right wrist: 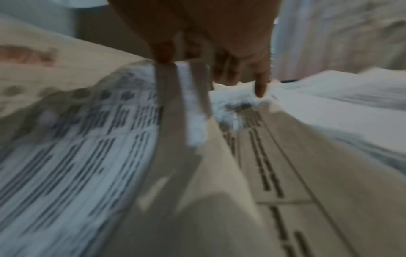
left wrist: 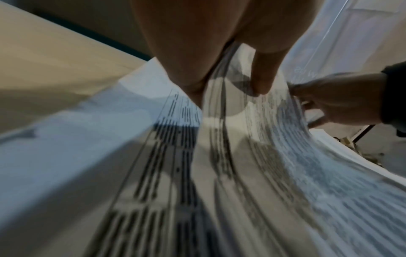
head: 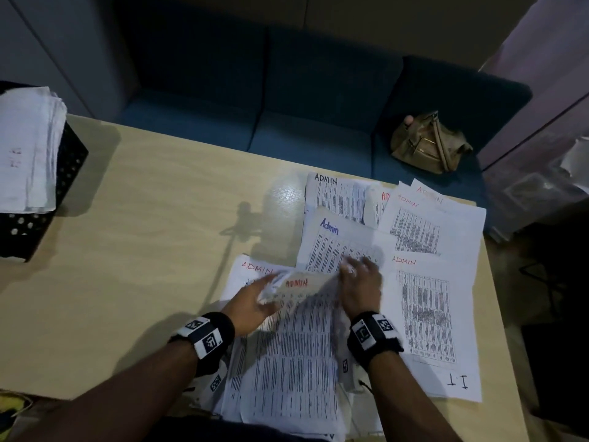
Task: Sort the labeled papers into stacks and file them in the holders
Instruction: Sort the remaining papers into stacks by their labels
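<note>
Both hands hold a stack of printed sheets [head: 296, 346] at the table's near edge; its top sheet is marked ADMIN [head: 297, 283] in red and bends upward. My left hand [head: 270, 293] pinches the stack's upper left part, thumb and fingers on either side of the sheets [left wrist: 263, 156] in the left wrist view. My right hand [head: 353, 271] grips the upper right edge, and its little finger [right wrist: 261, 90] reaches down onto paper. More ADMIN sheets [head: 417, 231] lie spread out beyond the hands. A black mesh holder [head: 71, 164] with papers stands at the far left.
A sheet marked IT [head: 457, 381] lies upside down at the near right under another ADMIN sheet [head: 427, 314]. Bare wooden table [head: 143, 234] stretches between holder and papers. A blue sofa [head: 287, 106] with a tan bag [head: 430, 145] sits behind the table.
</note>
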`<action>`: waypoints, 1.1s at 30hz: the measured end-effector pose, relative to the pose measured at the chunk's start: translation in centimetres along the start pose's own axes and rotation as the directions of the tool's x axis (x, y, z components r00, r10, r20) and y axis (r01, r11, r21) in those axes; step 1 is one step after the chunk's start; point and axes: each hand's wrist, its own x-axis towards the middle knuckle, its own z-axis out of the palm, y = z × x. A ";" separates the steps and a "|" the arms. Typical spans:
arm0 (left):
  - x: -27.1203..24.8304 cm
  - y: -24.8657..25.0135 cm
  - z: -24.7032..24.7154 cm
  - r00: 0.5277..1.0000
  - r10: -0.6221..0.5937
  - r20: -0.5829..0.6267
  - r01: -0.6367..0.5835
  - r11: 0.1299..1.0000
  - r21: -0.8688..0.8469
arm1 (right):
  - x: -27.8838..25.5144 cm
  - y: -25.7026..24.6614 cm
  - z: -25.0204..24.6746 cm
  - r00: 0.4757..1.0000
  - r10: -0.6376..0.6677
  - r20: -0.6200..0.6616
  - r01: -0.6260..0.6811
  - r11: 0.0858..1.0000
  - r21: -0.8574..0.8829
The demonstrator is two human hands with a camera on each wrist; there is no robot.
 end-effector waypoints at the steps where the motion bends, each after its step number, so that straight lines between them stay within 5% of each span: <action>1: -0.1 -0.5 0.2 1.000 -0.031 0.003 0.030 0.998 0.048 | 0.2 0.6 -0.5 0.981 0.179 -0.077 -0.179 0.984 0.006; 4: -0.6 -1.8 0.2 0.995 -0.099 0.008 0.099 0.994 0.038 | 0.8 2.0 -1.6 0.887 0.458 -0.057 -0.452 0.886 0.101; 6: -0.5 -2.0 0.2 0.995 -0.101 0.000 0.101 0.995 0.016 | 1.4 2.1 -1.9 0.878 0.478 0.022 -0.462 0.835 0.299; 8: -0.3 -1.8 0.4 0.993 -0.116 -0.006 0.116 0.993 -0.007 | 1.7 1.9 -2.1 0.891 0.448 0.076 -0.449 0.839 0.307; 11: -0.5 -0.8 0.3 0.994 -0.109 0.011 0.109 0.994 -0.019 | 1.9 2.1 -3.2 0.927 0.375 0.014 -0.365 0.893 0.265; 16: -0.7 -2.1 -1.6 0.996 -0.088 0.011 0.088 0.994 -0.057 | 1.4 3.9 -8.2 0.898 0.426 -0.107 -0.360 0.854 0.376; 21: -1.7 -1.2 -2.5 0.999 -0.045 0.004 0.045 0.999 -0.018 | 0.1 8.8 -11.4 0.869 0.495 -0.010 -0.484 0.855 0.186; 26: -1.5 -1.6 -2.0 0.999 -0.054 -0.007 0.054 0.999 -0.004 | -1.1 9.6 -9.4 0.882 0.439 0.172 -0.438 0.898 -0.043; 33: -1.5 -1.9 -1.5 0.999 -0.031 -0.007 0.031 0.999 0.008 | -2.3 7.2 -6.0 0.904 0.418 0.089 -0.411 0.907 -0.088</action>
